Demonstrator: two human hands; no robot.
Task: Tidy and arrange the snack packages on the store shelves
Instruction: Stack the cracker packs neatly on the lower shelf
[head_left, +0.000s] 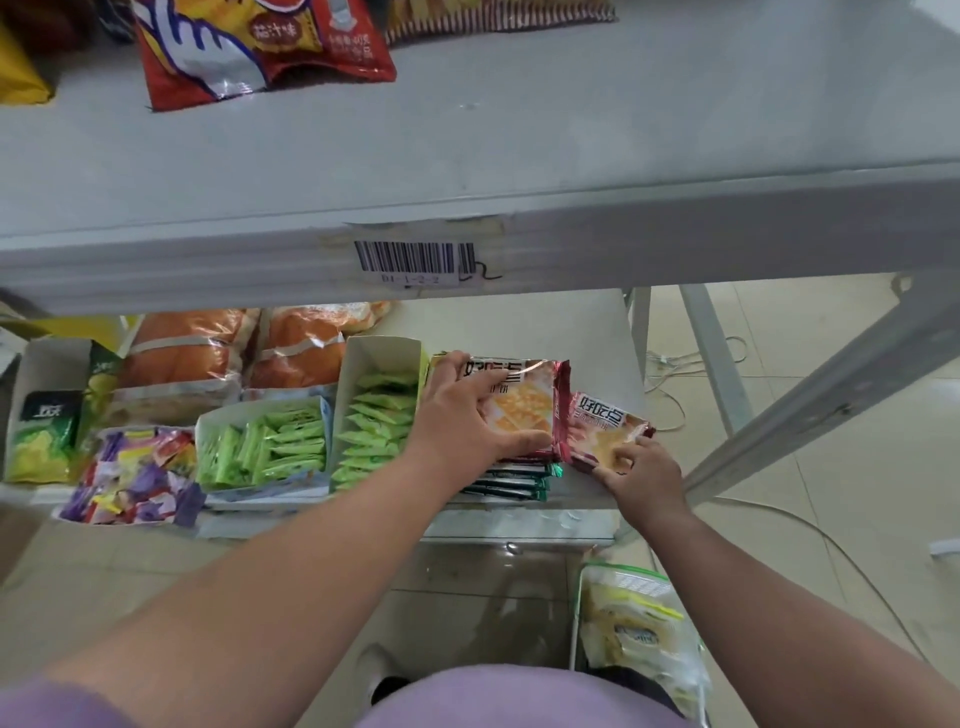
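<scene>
Lower grey metal shelf (597, 332), right end: left hand (467, 415) lies flat, fingers spread, on the glossy red foil cracker packet (524, 400) topping a stack of flat packets, its long axis running front to back. Right hand (641, 475) pinches the near corner of a smaller crinkled red foil cracker packet (605, 426) just right of the stack, skewed, lettering upside down. Open white cardboard box of green sachets (376, 410) touches the stack's left.

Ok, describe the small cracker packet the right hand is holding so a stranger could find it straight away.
Go to the lower shelf, right end. Beside the stack of cracker packs under the left hand, a small red cracker packet lies alone, pinched by the right hand. It is tilted and unstacked.
</scene>
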